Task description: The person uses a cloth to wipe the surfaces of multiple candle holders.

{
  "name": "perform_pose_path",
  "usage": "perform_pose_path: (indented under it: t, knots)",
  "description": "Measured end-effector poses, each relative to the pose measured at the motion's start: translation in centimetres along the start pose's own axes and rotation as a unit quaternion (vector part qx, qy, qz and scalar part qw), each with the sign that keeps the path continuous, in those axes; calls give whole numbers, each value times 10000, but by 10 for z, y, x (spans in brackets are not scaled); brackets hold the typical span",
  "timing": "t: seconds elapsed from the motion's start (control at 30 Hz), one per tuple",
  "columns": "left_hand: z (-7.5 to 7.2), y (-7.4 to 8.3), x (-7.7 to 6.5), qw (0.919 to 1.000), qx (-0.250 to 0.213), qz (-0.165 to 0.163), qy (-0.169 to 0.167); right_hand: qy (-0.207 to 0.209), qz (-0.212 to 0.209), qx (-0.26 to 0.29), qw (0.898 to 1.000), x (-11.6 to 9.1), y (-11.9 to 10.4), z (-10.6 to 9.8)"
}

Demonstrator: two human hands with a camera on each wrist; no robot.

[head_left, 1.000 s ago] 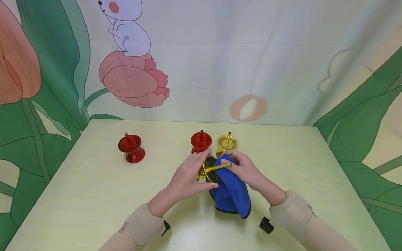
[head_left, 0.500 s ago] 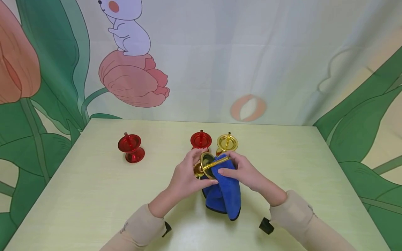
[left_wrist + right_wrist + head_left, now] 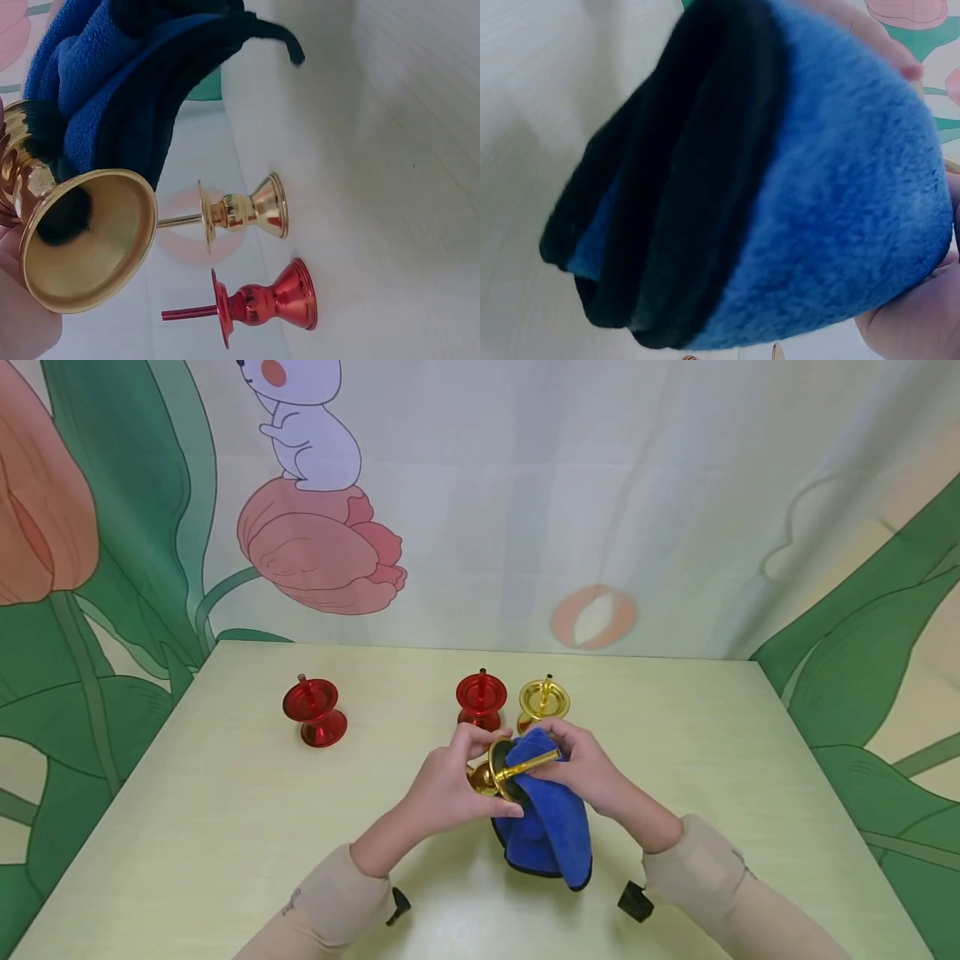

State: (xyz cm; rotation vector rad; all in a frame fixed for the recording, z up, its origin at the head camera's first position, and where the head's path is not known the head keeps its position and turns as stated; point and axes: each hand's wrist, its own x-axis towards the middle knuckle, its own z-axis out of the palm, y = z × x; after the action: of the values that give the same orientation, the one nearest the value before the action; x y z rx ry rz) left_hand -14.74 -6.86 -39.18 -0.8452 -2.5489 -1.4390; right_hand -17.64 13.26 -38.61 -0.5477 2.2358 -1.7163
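Note:
In the head view my left hand (image 3: 446, 789) grips a gold candlestick (image 3: 483, 780) by its stem and dish, tipped on its side above the table. Its thin post points right. The left wrist view shows its hollow round base (image 3: 124, 240). My right hand (image 3: 588, 772) pinches a blue cloth (image 3: 551, 831) with dark edging against the inside of the dish, and the cloth's lower part hangs down. Most of the right wrist view is filled by that folded cloth (image 3: 847, 187), which hides the candlestick there.
Behind the hands stand a red candlestick (image 3: 481, 695) and another gold candlestick (image 3: 543, 700), both upright. Farther left is a second red candlestick (image 3: 315, 714). A printed curtain (image 3: 487, 510) hangs at the far edge of the pale table (image 3: 225, 843).
The candlestick and cloth shifted left and then back to the right, with the candlestick turning slightly. The right fingers slid along the dish with the cloth. The standing candlesticks stayed put.

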Motion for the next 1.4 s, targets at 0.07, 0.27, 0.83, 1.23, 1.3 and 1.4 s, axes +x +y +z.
perform_pose_path:
  t: [0.07, 0.27, 0.83, 1.23, 1.3, 1.4]
  knots:
    - [-1, 1, 0, 9999, -107, -52, -83, -10, -31, 142, 9999, 0, 0, -1]
    - [-5, 0, 2, 9980, -489, -284, -297, -37, 37, 532, 9986, -1, 1, -3]
    - [-9, -7, 5, 9983, -519, 83, 257, 52, 172, 622, 9979, -1, -4, -7]
    - [14, -7, 5, 9617, 1930, 1388, 1364, 535, 447, 1264, 9895, -1, -7, -2]
    - [14, -6, 6, 9606, 1873, 1423, 1483, 520, 447, 1215, 9902, -2, -7, -2]
    - [12, -5, 7, 9693, 1537, 1320, 1391, 473, 481, 1068, 9920, -2, -7, -2]
